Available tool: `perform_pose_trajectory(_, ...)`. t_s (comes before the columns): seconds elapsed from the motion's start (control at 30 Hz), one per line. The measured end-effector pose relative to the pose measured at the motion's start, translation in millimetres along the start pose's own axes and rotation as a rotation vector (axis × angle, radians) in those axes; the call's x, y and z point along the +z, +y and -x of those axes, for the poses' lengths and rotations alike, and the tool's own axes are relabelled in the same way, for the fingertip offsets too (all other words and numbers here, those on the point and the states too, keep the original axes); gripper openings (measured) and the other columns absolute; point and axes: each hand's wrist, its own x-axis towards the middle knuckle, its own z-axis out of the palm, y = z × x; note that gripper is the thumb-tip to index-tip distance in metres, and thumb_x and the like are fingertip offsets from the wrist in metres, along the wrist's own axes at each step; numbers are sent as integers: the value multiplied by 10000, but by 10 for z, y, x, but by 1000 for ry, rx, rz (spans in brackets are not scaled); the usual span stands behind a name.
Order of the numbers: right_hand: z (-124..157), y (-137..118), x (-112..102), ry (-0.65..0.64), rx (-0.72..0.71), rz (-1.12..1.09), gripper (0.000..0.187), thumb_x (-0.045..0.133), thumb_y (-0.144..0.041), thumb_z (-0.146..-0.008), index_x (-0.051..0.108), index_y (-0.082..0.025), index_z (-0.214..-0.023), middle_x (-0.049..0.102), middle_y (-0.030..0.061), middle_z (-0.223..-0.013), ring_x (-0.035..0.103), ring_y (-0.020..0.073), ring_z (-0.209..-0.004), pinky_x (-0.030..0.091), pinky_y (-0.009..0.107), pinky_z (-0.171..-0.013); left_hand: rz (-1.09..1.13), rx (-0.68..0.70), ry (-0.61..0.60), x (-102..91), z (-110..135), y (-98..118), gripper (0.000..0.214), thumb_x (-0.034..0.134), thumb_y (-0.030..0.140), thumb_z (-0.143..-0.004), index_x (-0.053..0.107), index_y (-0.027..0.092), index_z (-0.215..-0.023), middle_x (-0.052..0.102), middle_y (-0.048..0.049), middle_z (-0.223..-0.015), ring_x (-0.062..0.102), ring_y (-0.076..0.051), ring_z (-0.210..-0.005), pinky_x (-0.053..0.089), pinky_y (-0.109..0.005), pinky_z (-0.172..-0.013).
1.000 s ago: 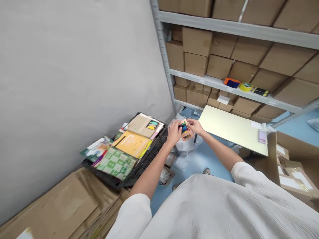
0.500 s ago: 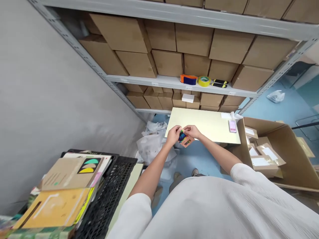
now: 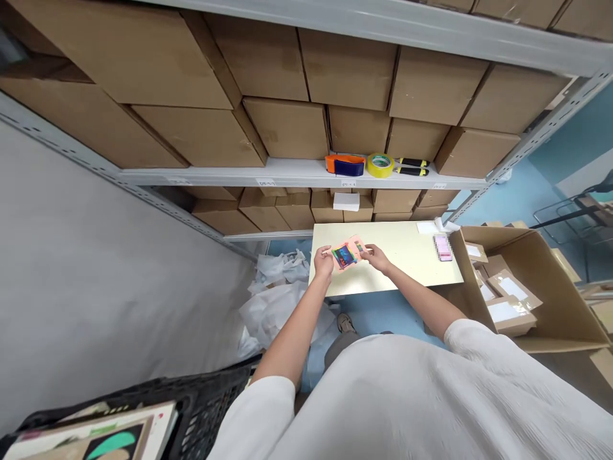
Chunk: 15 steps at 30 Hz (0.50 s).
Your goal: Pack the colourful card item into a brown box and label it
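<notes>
1. We hold a small pink packet (image 3: 343, 257) with a dark, bright-edged panel, out in front of us and over the left part of the pale table (image 3: 407, 239); whether it touches the tabletop, we cannot tell
2. Our left hand (image 3: 324, 263) has its fingers closed on the packet's left end, and our right hand (image 3: 376, 257) pinches the right end, thumb over the printed face
3. We judge the step in hand to be handling and looking over the packet, since its printed face is turned up between both hands and neither is reaching elsewhere
4. A next move, as we see it, calls for a steady hold at both ends, or for one hand to let go while the other keeps the packet level
5. If we set it down, the bare tabletop just below offers room, well left of the pink-screened device (image 3: 443, 247)
6. If we need tools, the yellow tape roll (image 3: 380, 165) and the black-and-yellow cutters (image 3: 412, 171) lie side by side on the shelf (image 3: 301, 168) beyond the table
</notes>
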Motion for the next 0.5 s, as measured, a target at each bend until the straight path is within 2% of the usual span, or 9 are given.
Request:
perform_pose_trajectory(0.07,-109,-65,125,-13,59,-117,454,855,-348,-783,606,-239,-1147,771,41,-991,756,226,-951,567,349,-862,43,-62,-30,19,-132,1,320,682,196,-791,683,203,-1111,685,-22,-847,703,-180,-742,575,-302,-717)
perform_pose_trajectory(0.23,-307,-142,374,121,178,-401,419,839,-268,-771,571,-260,-1094,783,10,-980,759,171,-908,580,308,-853,98,-177,-48,40,-285,-80,287,735,122,-806,643,215,-1062,720,-35,-894,748,-179,-810,627,-340,-792)
perform_pose_trajectory(0.37,-428,-69,491,84,229,-301,354,853,-253,-759,597,-240,-1003,773,14,-878,752,182,-824,585,299,-771,-17,-215,-95,4,-341,-231,318,745,60,-817,598,210,-1056,719,-33,-932,755,-160,-831,632,-330,-813)
perform_pose_trajectory(0.5,-585,19,493,99,201,-136,346,815,-177,-762,628,-238,-1047,710,-31,-706,705,179,-703,562,279,-676,-182,-206,-133,-41,-430,-369,339,768,62,-781,606,212,-1038,714,-42,-964,747,-189,-919,622,-360,-873)
